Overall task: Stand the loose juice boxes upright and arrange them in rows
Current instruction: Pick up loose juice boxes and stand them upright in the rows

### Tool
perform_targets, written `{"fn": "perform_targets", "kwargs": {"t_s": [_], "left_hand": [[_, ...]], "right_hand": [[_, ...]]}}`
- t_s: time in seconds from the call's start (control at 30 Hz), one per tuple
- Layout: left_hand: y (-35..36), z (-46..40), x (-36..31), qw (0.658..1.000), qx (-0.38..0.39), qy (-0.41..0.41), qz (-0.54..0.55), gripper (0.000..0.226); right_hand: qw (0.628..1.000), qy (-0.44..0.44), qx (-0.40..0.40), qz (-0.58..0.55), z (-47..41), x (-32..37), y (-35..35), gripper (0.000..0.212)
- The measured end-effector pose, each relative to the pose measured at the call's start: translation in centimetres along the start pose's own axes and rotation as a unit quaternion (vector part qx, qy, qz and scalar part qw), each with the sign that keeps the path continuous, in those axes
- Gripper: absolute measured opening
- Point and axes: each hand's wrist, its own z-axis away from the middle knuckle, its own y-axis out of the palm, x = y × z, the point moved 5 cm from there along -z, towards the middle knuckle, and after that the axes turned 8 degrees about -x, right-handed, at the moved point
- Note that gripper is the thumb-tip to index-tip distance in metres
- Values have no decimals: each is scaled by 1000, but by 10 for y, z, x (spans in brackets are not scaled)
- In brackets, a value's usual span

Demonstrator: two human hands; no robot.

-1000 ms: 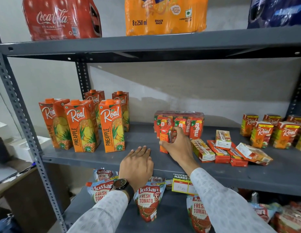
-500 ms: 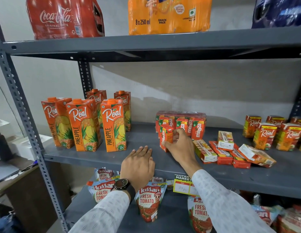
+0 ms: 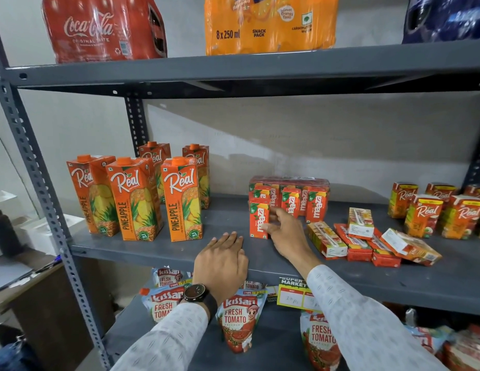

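A small red Maaza juice box point(image 3: 258, 220) stands upright on the grey middle shelf point(image 3: 260, 261), just in front of a row of upright Maaza boxes point(image 3: 303, 202). My right hand point(image 3: 283, 230) is at that box's right side, thumb tip touching it, fingers loosely spread and blurred. Palm down, my left hand point(image 3: 222, 257) rests flat on the shelf's front part. Right of my right hand, several loose juice boxes point(image 3: 359, 243) lie on their sides in a heap, one of them point(image 3: 410, 246) angled at the far right end.
Tall Real pineapple cartons point(image 3: 134, 199) stand at the shelf's left. Small upright Real boxes point(image 3: 423, 215) fill the right back. Soda packs point(image 3: 271, 22) sit on the upper shelf. Kissan ketchup pouches point(image 3: 239, 319) and a price tag point(image 3: 295, 293) are below. A steel upright point(image 3: 43, 199) runs along the left.
My right hand carried the Maaza box down onto the shelf in front of the row and its grip has loosened. The left hand stayed in place.
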Motion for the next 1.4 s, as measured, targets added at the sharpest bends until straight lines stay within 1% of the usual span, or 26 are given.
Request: {"fn": "perform_targets", "kwargs": {"t_s": [0.17,0.23,0.3,0.37,0.43,0.47,0.5,0.53,0.57,0.63,0.7,0.77,0.87,0.93,0.97,1.07,1.1,1.17,1.3,1.4], "left_hand": [[1,0,0,1000,1,-1,1,59],[-1,0,-1,1000,-2,-1,1,60],[-2,-1,-1,1000,-3,1,0,61],[-3,0,-2,1000,0,2,0,62],[-3,1,-2,1000,1,3,0,61],[-3,1,-2,1000,0,3,1,60],[-3,1,-2,1000,-1,2,0,59],[-3,1,-2,1000,-1,2,-1,58],[-2,1,-2,1000,1,2,-4,58],[-2,1,-1,1000,4,1,-6,58],[-1,2,-1,1000,4,-1,-5,58],[-1,2,-2,1000,4,-2,-6,59],[0,1,-1,1000,7,-2,-7,54],[0,1,-1,1000,13,-3,-4,55],[-1,1,-1,1000,14,-3,-3,57],[-1,1,-2,1000,17,-1,-3,56],[0,0,-1,1000,17,-1,-4,55],[-1,0,-1,1000,16,-2,-4,54],[-2,1,-2,1000,13,-4,0,59],[-1,1,-2,1000,13,-5,-3,58]], "right_hand": [[1000,1,8,15,3,2,0,45],[1000,-7,-6,26,6,7,-3,49],[996,-33,-63,45,13,14,-12,50],[983,-93,-132,93,24,24,-28,45],[951,-164,-160,209,35,31,-44,39],[924,-183,-166,292,38,33,-54,36],[892,-182,-176,375,41,33,-66,32],[861,-163,-182,446,42,32,-80,29],[838,-131,-179,498,43,30,-94,26],[814,-55,-157,556,46,21,-115,30],[799,-16,-131,586,51,14,-124,40],[803,-19,-114,585,54,13,-123,42],[840,-24,-83,535,53,14,-119,36],[865,-23,-40,500,51,15,-117,40],[869,-20,-25,494,50,15,-117,45],[853,-4,-1,522,52,13,-118,62],[850,0,7,526,52,12,-117,62],[859,7,23,511,51,10,-116,60],[894,4,31,446,41,15,-117,60],[934,-22,17,357,28,24,-118,55]]}}
